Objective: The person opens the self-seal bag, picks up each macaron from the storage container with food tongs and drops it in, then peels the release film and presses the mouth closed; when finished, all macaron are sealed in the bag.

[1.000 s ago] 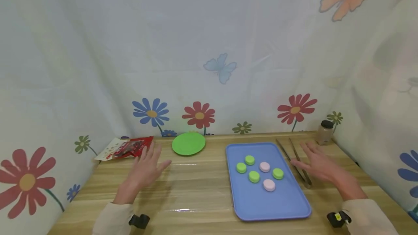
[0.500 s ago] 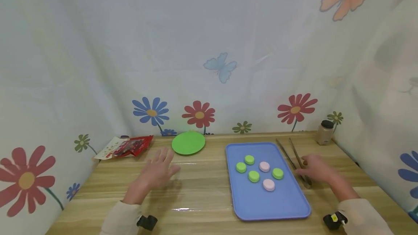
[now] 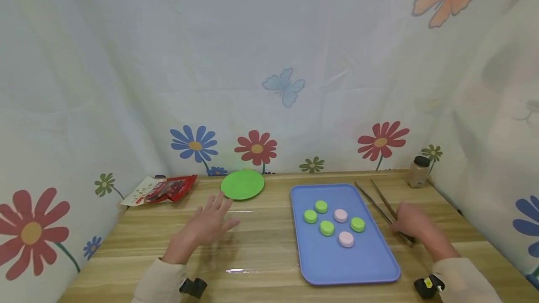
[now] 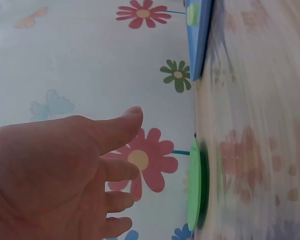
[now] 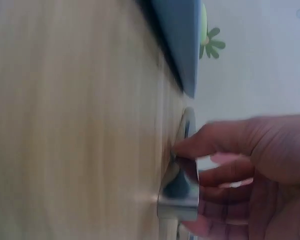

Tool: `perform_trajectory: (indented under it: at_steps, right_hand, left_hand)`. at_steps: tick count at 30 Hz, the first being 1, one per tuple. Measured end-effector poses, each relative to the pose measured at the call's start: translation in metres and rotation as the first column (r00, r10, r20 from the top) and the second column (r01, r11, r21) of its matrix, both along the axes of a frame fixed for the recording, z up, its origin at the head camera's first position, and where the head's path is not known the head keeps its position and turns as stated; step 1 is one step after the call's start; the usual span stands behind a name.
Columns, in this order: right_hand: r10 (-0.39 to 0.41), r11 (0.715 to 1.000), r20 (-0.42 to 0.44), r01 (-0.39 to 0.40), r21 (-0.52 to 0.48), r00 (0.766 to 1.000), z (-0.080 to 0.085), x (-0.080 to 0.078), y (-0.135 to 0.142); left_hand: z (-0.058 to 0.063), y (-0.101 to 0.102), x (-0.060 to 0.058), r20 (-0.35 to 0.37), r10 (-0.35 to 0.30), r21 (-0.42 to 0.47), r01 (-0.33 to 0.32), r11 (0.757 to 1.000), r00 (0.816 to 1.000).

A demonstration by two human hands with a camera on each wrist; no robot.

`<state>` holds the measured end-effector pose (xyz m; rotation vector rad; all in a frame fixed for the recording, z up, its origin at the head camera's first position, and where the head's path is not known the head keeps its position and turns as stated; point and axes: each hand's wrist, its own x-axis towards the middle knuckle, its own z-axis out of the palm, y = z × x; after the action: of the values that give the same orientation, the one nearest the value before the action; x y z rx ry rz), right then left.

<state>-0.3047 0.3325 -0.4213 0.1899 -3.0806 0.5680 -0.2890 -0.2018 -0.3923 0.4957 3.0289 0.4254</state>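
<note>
Metal tongs (image 3: 376, 203) lie on the table to the right of a blue tray (image 3: 343, 268). My right hand (image 3: 414, 224) grips them near their bent end. In the right wrist view, thumb and fingers hold the two sides of the tongs (image 5: 178, 210), just at the tabletop. Several small round pieces like macarons sit on the tray, some green (image 3: 326, 228) and two pink (image 3: 346, 239). My left hand (image 3: 206, 226) hovers over the table with its fingers spread and holds nothing. The green plate (image 3: 243, 185) is just beyond its fingertips in the head view.
At the back left lies a red and white snack bag (image 3: 168, 191). A jar with a black lid (image 3: 418, 172) stands at the back right corner, beyond the tongs. Flower-patterned cloth (image 3: 311, 106) hangs behind the table and along both sides.
My right hand has come down onto the tongs and taken hold, and their near end has shifted right. My left hand has moved to the right, still holding nothing.
</note>
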Motion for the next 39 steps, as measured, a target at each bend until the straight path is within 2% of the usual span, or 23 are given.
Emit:
perform_trajectory:
  at_steps: [4, 7, 12, 15, 22, 26, 31, 34, 38, 39]
  right_hand:
    - [-0.015, 0.999, -0.025, 0.015, 0.029, 1.000, -0.002, 0.002, -0.005]
    - [-0.040, 0.999, -0.001, 0.040, 0.016, 0.999, -0.004, 0.002, -0.005]
    - [-0.052, 0.998, 0.020, 0.053, -0.016, 0.998, -0.007, 0.003, -0.002]
    - [-0.057, 0.998, 0.029, 0.057, -0.016, 0.998, -0.006, 0.003, -0.002]
    - [-0.061, 0.998, 0.047, 0.061, -0.007, 0.997, -0.005, 0.002, -0.003]
    - [-0.063, 0.998, 0.055, 0.063, -0.004, 0.997, -0.004, 0.002, -0.003]
    - [-0.063, 0.998, 0.049, 0.064, -0.010, 0.997, -0.002, 0.004, -0.003]
    - [-0.063, 0.998, 0.055, 0.064, -0.009, 0.996, -0.001, 0.004, -0.004]
    - [-0.065, 0.998, 0.073, 0.065, 0.002, 0.995, 0.000, 0.004, -0.004]
    - [-0.064, 0.998, 0.074, 0.064, 0.005, 0.995, 0.000, 0.004, -0.004]
  left_hand:
    - [0.004, 0.007, 0.002, -0.005, -0.021, 0.024, 0.022, 0.999, 1.000]
    - [0.003, 0.015, 0.001, 0.019, -0.050, 0.061, 0.049, 0.997, 0.999]
    - [-0.002, 0.036, -0.005, 0.087, -0.127, 0.190, 0.108, 0.976, 0.988]
    - [-0.008, 0.049, -0.007, 0.105, -0.162, 0.210, 0.137, 0.968, 0.981]
    - [-0.027, 0.080, -0.004, 0.133, -0.267, 0.129, 0.251, 0.959, 0.954]
    - [-0.045, 0.088, -0.008, 0.131, -0.269, 0.014, 0.269, 0.963, 0.954]
    - [-0.071, 0.091, -0.017, 0.120, -0.228, -0.060, 0.236, 0.970, 0.966]
    - [-0.073, 0.093, -0.016, 0.118, -0.209, -0.079, 0.219, 0.973, 0.971]
    - [-0.059, 0.097, -0.006, 0.162, -0.181, -0.085, 0.197, 0.977, 0.970]
    - [-0.061, 0.096, -0.007, 0.170, -0.184, -0.069, 0.198, 0.978, 0.968]
